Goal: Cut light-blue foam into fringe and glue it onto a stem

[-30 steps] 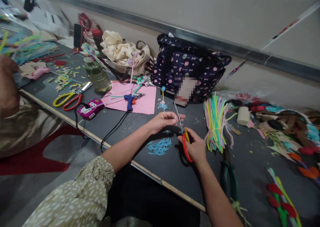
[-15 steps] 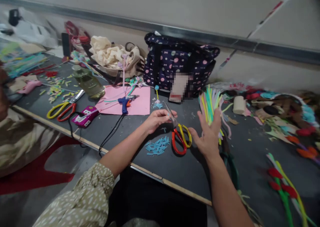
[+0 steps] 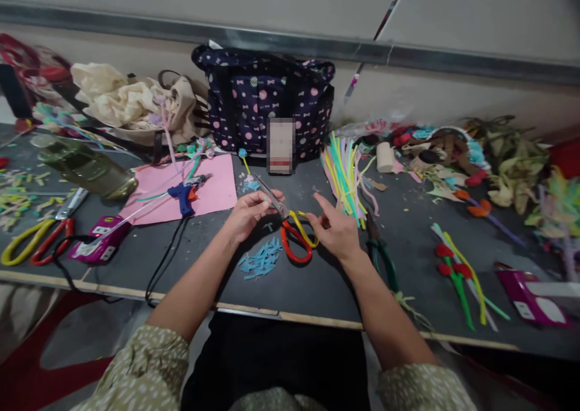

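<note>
My left hand is closed around the blades of scissors with one red and one yellow handle loop. The blades tilt up to the left, and a small light-blue bit shows at my fingertips. My right hand is at the yellow loop, one fingertip at its edge and the index finger stretched out; its other fingers are partly hidden. Below the scissors lies a pile of short blue cut pieces. A small blue-topped yellow stem stands behind my left hand.
A bundle of pastel pipe cleaners and green-handled pliers lie to the right, with red-tipped green stems beyond. To the left are a blue glue gun on pink paper, a bottle and second scissors. A dark patterned bag stands behind.
The view has swung right, so things sit further left. My right hand has moved in from beside the scissors to the yellow loop, its fingers less spread. My left hand keeps its place on the blades.
</note>
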A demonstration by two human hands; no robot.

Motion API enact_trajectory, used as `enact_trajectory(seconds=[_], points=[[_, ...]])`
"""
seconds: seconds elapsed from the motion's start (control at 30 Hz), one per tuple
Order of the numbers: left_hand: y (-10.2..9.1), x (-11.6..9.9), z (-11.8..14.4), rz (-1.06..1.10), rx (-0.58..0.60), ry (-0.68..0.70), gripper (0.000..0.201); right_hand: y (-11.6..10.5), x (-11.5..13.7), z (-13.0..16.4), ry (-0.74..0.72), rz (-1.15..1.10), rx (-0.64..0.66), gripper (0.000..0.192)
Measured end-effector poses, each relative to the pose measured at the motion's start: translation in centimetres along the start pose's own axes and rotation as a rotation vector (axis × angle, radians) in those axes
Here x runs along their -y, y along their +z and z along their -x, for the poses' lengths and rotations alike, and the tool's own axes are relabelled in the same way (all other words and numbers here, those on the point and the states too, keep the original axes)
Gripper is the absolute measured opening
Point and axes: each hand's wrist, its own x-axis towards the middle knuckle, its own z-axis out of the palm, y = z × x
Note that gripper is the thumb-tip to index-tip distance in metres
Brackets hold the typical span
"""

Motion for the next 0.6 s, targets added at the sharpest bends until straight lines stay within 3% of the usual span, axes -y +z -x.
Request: enact_trajectory(seconds=[0.1,0.23,0.4,0.6], points=[[-0.1,0.1,-0.2,-0.011,-0.006,0.003,0.020,-0.1,0.9,-0.1,-0.092,-0.018,-0.006,0.060],[-0.3,0.3,-0.5,0.005,-0.039,0.000,0.022,-0.1,1.4,-0.2,-0.181,-0.105,0.121,0.063],[-0.2,0.3,-0.5,0.027,-0.035,-0.008,0.022,0.2,1.4,-0.1,-0.132,-0.149,0.258,0.063],[-0.3,0.5,-0.5,0.043,-0.044,-0.009,0.018,1.1,2.0,0.1,0.060,-0.224,0.384,0.047]])
